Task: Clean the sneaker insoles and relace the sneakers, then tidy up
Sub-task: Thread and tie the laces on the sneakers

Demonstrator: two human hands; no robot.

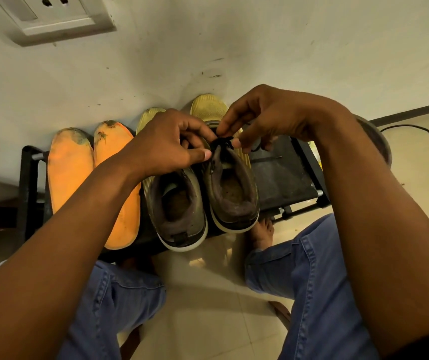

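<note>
Two sneakers (203, 201) unbranded, left hand (166, 144) and right hand (268, 118) pinching black lace (223, 141)

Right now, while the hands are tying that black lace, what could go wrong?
1. The two dark sneakers with white soles sit with their heels over the front edge of the black shoe rack; a hard tug might tip one onto the floor.
2. The left hand and right hand pinch the thin black lace only at the fingertips, so it may slip.
3. The left forearm hangs over the orange insoles and could nudge them.
</note>
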